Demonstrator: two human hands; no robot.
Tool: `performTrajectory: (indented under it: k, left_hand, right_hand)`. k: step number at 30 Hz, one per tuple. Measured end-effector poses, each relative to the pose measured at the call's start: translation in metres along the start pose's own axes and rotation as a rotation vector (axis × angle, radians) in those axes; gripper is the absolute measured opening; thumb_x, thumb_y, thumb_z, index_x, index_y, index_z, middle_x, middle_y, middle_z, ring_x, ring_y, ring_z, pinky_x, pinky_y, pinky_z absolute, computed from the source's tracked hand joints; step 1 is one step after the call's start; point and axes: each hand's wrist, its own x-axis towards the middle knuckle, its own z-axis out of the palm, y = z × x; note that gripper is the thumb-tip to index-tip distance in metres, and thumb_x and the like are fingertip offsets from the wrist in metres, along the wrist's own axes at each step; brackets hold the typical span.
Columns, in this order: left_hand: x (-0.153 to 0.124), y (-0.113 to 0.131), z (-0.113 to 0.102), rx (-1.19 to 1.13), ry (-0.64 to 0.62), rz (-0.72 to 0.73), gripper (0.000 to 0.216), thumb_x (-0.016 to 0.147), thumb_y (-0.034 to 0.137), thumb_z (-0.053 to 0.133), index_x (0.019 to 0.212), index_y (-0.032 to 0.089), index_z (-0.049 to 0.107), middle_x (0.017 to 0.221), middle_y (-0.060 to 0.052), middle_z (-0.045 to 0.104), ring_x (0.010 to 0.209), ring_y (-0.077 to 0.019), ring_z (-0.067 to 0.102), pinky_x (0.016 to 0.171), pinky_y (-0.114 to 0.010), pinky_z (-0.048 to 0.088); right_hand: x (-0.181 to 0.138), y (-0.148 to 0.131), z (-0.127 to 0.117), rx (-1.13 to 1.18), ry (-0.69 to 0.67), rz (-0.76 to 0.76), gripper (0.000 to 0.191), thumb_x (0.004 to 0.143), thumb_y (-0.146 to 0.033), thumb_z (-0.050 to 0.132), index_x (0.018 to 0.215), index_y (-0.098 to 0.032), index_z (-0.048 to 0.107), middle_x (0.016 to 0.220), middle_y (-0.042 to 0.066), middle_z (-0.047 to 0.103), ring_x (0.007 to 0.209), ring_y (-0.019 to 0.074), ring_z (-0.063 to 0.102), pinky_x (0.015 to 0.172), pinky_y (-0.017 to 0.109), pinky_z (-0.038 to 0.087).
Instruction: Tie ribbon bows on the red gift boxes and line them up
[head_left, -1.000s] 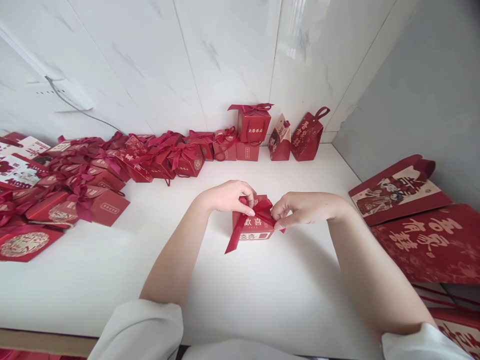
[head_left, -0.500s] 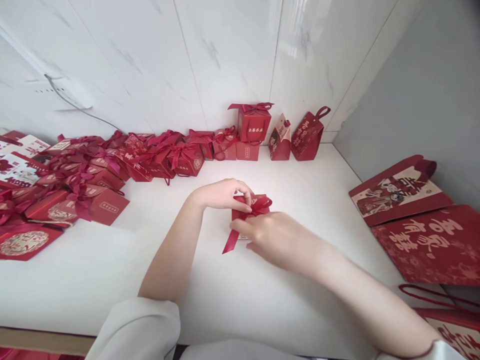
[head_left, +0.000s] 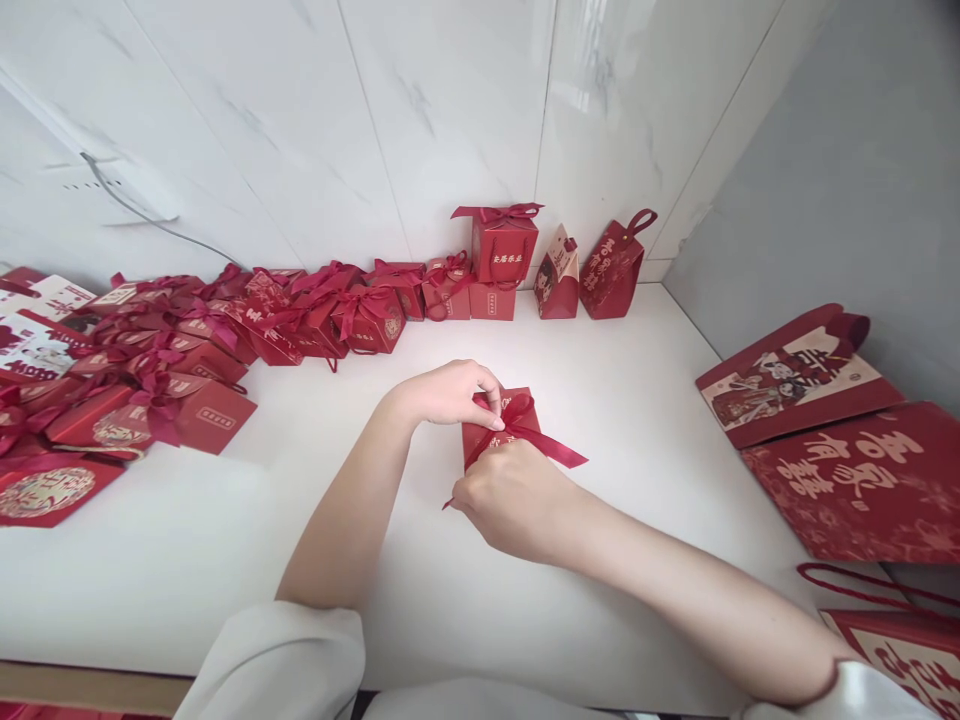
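Observation:
A small red gift box point(head_left: 473, 437) with pale printed lettering stands on the white table in front of me. Red ribbon point(head_left: 555, 449) is tied on top of it, with one tail stretching out to the right. My left hand point(head_left: 456, 391) comes from the far left side, thumb and finger pinching the ribbon bow by its knot. In front of the box, my right hand point(head_left: 517, 505) is closed on the other ribbon tail, whose tip pokes out left of the fingers. That hand covers the near part of the box.
Many ribbon-tied red boxes point(head_left: 202, 412) crowd the left and back of the white table point(head_left: 360, 600). Stacked boxes point(head_left: 504, 250) and two bag-shaped boxes point(head_left: 611, 275) stand against the tiled wall. Larger red gift bags point(head_left: 855, 480) lean at the right by the grey wall.
My right hand has moved down and left from the bow and now grips the tail hanging at the front. The other tail now shows stretched out to the right. The left hand stays at the bow.

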Motion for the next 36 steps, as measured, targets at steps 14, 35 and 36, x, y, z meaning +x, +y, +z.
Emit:
performTrajectory:
  k: [14, 35, 36]
  left_hand:
    - [0.001, 0.000, -0.001, -0.016, -0.030, -0.004, 0.022, 0.068, 0.041, 0.069, 0.074, 0.020, 0.069, 0.096, -0.002, 0.067, 0.089, -0.0186, 0.057, 0.077, -0.028, 0.041]
    - [-0.005, 0.011, 0.001, 0.024, 0.028, 0.007, 0.016, 0.069, 0.033, 0.065, 0.078, 0.020, 0.068, 0.101, -0.001, 0.066, 0.089, -0.0181, 0.059, 0.071, -0.025, 0.044]
    - [-0.005, 0.011, 0.001, 0.032, 0.030, 0.003, 0.016, 0.068, 0.033, 0.065, 0.077, 0.020, 0.069, 0.100, -0.001, 0.066, 0.089, -0.0180, 0.059, 0.071, -0.025, 0.044]
  right_hand:
    - [-0.003, -0.001, -0.004, 0.075, -0.036, -0.044, 0.029, 0.090, -0.023, 0.053, 0.068, -0.015, 0.071, 0.059, 0.008, 0.064, 0.057, 0.0176, 0.055, 0.057, 0.028, 0.032]
    - [-0.043, 0.089, -0.028, 0.473, -0.132, 0.328, 0.034, 0.082, -0.040, 0.053, 0.057, -0.020, 0.046, 0.053, -0.002, 0.042, 0.046, 0.0103, 0.031, 0.047, 0.028, 0.020]
    - [-0.042, 0.089, -0.028, 0.490, -0.129, 0.287, 0.028, 0.081, -0.036, 0.053, 0.058, -0.020, 0.047, 0.054, -0.002, 0.041, 0.047, 0.0104, 0.030, 0.047, 0.028, 0.020]
